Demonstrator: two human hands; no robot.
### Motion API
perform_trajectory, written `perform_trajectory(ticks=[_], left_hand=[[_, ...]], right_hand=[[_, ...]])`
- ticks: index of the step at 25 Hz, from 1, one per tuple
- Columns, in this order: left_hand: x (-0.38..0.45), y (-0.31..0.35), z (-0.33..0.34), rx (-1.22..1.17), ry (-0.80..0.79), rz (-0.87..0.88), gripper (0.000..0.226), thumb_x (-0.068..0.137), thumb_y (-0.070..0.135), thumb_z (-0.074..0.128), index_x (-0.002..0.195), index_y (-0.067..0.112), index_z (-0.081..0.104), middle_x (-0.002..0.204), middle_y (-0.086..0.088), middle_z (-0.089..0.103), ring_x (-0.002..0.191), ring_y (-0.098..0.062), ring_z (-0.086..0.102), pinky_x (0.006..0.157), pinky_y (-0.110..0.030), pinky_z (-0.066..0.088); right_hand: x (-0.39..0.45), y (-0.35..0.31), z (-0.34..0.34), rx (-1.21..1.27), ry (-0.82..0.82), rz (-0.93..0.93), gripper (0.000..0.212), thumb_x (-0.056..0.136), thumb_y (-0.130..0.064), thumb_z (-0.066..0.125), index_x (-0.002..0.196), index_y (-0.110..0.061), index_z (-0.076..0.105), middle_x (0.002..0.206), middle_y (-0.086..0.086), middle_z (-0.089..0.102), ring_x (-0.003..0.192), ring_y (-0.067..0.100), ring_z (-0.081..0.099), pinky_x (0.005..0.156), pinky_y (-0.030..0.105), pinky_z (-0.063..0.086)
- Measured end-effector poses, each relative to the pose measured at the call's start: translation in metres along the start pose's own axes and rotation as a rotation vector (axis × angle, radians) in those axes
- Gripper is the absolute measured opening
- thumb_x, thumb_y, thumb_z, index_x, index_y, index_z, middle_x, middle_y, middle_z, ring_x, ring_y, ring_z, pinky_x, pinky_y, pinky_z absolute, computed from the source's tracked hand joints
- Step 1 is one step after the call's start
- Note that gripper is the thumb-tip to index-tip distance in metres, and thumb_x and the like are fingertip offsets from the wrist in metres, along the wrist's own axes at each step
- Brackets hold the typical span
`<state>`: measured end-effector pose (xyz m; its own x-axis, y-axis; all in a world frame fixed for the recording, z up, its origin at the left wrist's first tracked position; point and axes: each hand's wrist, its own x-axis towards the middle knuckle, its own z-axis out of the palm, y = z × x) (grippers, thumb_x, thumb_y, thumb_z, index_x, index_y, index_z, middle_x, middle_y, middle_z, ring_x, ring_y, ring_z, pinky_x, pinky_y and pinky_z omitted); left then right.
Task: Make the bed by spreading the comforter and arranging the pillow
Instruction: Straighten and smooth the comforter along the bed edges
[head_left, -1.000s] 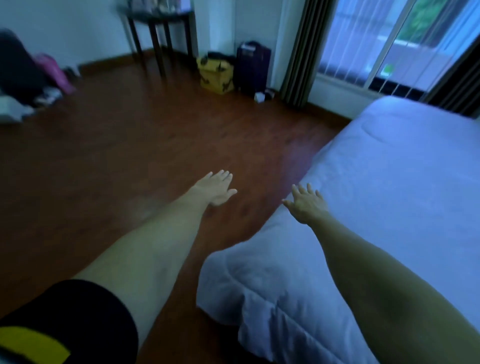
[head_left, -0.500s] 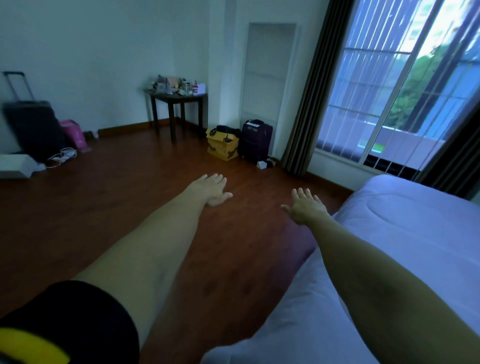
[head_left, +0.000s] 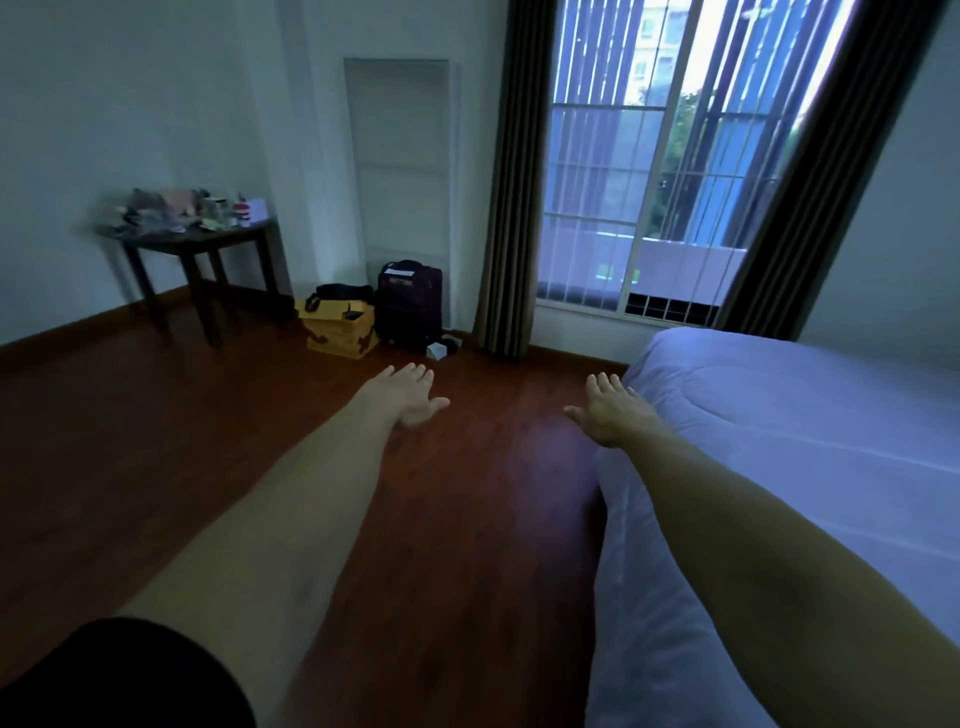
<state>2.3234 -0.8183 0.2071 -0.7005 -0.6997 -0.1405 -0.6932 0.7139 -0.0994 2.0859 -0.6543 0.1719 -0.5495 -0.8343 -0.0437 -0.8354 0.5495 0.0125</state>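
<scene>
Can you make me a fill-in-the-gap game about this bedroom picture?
1. Both hands are open and hold ____.
2. The left hand is over the wooden ____.
3. The comforter lies on the ____.
4. The purple suitcase stands beside a ____ box.

Missing words: nothing; floor; bed; yellow

Both arms reach out, left hand (head_left: 410, 397) spread empty over the wooden floor (head_left: 208, 441), right hand (head_left: 613, 413) spread empty at the comforter (head_left: 810, 441) edge
</scene>
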Motion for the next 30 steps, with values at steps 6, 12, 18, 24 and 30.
perform_trajectory(ticks=[6,12,18,24,30], left_hand=[[0.082,-0.024,0.003,0.021,-0.040,0.108,0.070,0.100,0.052,0.020,0.154,0.010,0.003,0.162,-0.006,0.000,0.150,-0.017,-0.001,0.121,-0.039,0.002],[0.225,-0.031,-0.022,0.021,-0.013,0.156,0.070,0.100,0.052,0.021,0.154,0.010,0.003,0.162,-0.006,-0.001,0.150,-0.018,-0.002,0.121,-0.040,0.002],[0.383,-0.028,-0.075,0.005,0.042,0.192,0.069,0.101,0.051,0.020,0.154,0.009,0.003,0.162,-0.006,0.000,0.150,-0.018,-0.001,0.121,-0.039,0.002],[0.528,-0.024,-0.086,0.009,0.010,0.222,0.070,0.101,0.051,0.019,0.153,0.008,0.001,0.162,-0.007,-0.001,0.150,-0.018,-0.002,0.122,-0.041,0.002],[0.714,-0.015,-0.108,0.001,0.011,0.290,0.069,0.102,0.049,0.018,0.153,0.007,0.001,0.162,-0.007,-0.002,0.150,-0.018,-0.003,0.123,-0.041,0.001]], right_hand=[[0.065,-0.008,0.001,0.018,-0.016,0.070,0.079,0.099,-0.055,0.027,0.153,-0.004,0.003,0.162,0.012,0.003,0.150,0.025,0.001,0.122,0.041,0.009],[0.193,0.013,-0.014,0.026,0.013,0.111,0.079,0.098,-0.055,0.029,0.153,-0.005,0.004,0.162,0.010,0.005,0.150,0.023,0.002,0.122,0.041,0.009],[0.337,0.050,-0.042,0.005,0.035,0.143,0.078,0.099,-0.054,0.029,0.153,-0.003,0.005,0.162,0.012,0.006,0.150,0.025,0.002,0.122,0.040,0.008],[0.466,0.090,-0.041,-0.018,0.022,0.178,0.077,0.099,-0.054,0.028,0.153,-0.004,0.006,0.162,0.011,0.007,0.150,0.024,0.003,0.121,0.041,0.008],[0.627,0.132,-0.039,-0.032,0.018,0.245,0.077,0.099,-0.054,0.029,0.153,-0.004,0.009,0.161,0.010,0.008,0.149,0.024,0.003,0.121,0.040,0.009]])
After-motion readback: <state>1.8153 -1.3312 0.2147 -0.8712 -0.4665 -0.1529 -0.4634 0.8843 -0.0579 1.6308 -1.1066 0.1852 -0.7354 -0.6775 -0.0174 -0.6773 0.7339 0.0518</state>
